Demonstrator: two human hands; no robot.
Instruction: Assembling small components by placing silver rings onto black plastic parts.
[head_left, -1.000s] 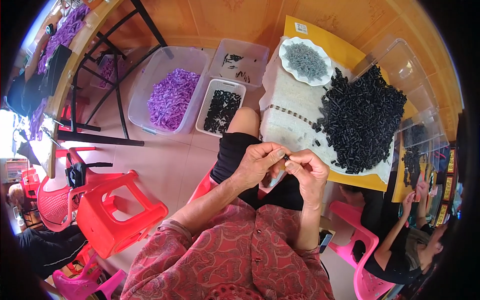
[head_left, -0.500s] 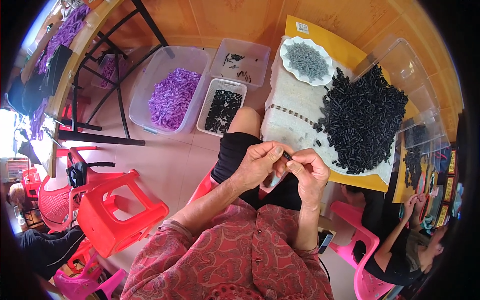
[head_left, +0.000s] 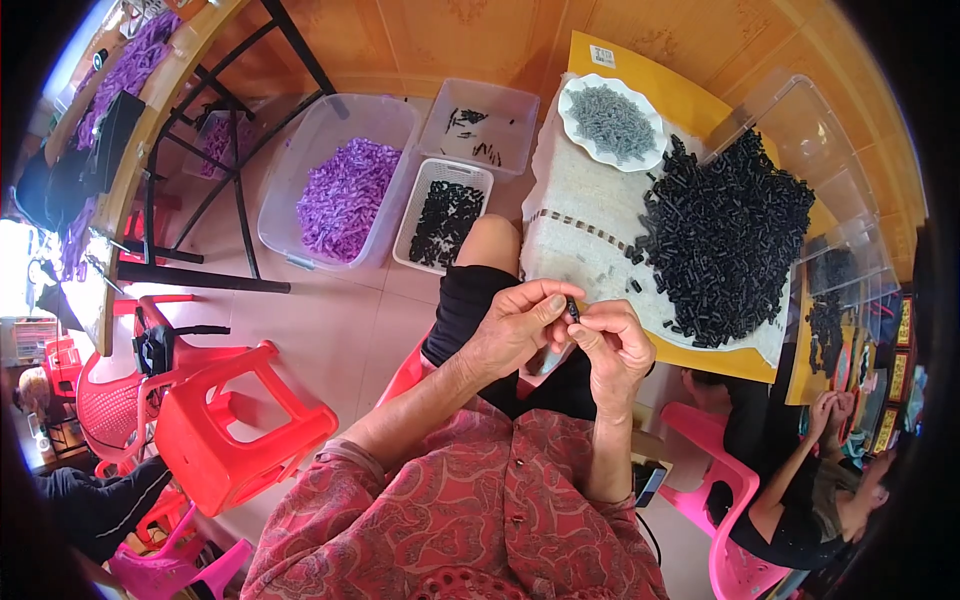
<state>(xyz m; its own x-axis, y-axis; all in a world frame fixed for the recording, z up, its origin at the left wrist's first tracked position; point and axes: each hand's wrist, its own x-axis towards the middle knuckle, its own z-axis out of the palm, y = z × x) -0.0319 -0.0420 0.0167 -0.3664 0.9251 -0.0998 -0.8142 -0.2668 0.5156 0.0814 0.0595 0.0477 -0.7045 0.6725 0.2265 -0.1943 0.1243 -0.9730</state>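
Note:
Between my two hands, above my lap, is a small black cylindrical piece [head_left: 573, 309]. My left hand [head_left: 518, 332] pinches it from the left with thumb and forefinger, and my right hand [head_left: 614, 348] grips it from the right the same way. Just beyond them, to the right, a large pile of short black pieces [head_left: 728, 245] lies on a white cloth [head_left: 565, 190]. A row of dark pieces [head_left: 585, 226] crosses that cloth toward the pile. At its far end stands a scalloped white plate [head_left: 652, 158] heaped with small grey translucent pieces [head_left: 612, 122].
On the floor to the left stand a clear bin [head_left: 275, 215] of purple pieces, a white basket [head_left: 403, 240] of black parts and a shallow clear box [head_left: 525, 105]. A red stool [head_left: 235, 465] is at left. Another person's hands [head_left: 828, 408] are far right.
The black piece has turned more upright between my fingertips, and my right hand has shifted very slightly. Everything around stays where it was.

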